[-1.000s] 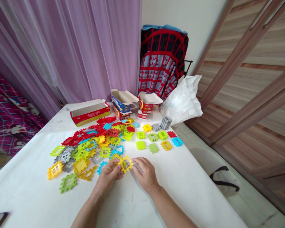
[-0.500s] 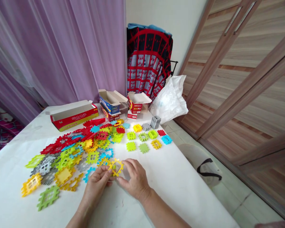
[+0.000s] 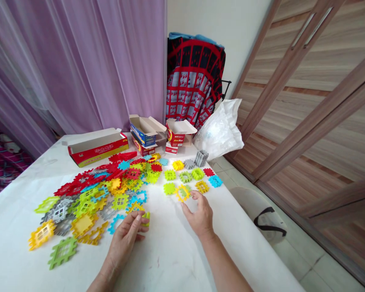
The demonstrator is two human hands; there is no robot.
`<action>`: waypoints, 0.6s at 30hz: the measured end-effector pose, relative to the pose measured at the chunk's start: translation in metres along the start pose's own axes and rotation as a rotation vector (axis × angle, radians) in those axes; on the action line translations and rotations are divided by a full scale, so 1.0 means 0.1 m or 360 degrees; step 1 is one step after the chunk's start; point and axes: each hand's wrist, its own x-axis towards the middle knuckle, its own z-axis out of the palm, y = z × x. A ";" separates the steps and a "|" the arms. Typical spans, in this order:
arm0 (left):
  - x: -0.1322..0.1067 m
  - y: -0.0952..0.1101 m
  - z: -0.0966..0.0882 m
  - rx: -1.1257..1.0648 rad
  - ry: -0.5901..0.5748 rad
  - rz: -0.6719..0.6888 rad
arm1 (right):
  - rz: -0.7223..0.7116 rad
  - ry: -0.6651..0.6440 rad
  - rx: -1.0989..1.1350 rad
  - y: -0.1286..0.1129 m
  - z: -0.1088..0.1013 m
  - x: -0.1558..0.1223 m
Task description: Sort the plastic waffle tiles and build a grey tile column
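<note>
In my right hand (image 3: 200, 213), a yellow open-framed building piece (image 3: 178, 194) is pinched by its right edge, held over the sorted pieces and partly covering a green one. My left hand (image 3: 128, 230) is closed on a lime-green building piece (image 3: 146, 219), partly hidden by the fingers, beside the loose heap. That heap of red, yellow, green, blue and grey pieces (image 3: 83, 207) spreads to the left. Small sorted groups stand right of it: a solid lime piece (image 3: 169, 188), a yellow stack (image 3: 202, 186), a blue stack (image 3: 215, 181) and a tall grey stack (image 3: 201, 158).
Along the back of the white table (image 3: 176, 259) stand a long red box (image 3: 99, 150), a blue box (image 3: 143, 136) and red boxes (image 3: 174, 140). A white plastic bag (image 3: 220, 132) leans at the back right. A clear bin (image 3: 266, 221) sits on the floor.
My right hand has carried the yellow frame piece away from my left hand, right and forward to the sorted groups. The left hand stays near the heap, its green piece now showing more.
</note>
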 end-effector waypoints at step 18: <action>0.03 -0.04 0.00 0.0046 0.0018 0.0026 | 0.0436 -0.0025 -0.0470 0.78 -0.18 0.27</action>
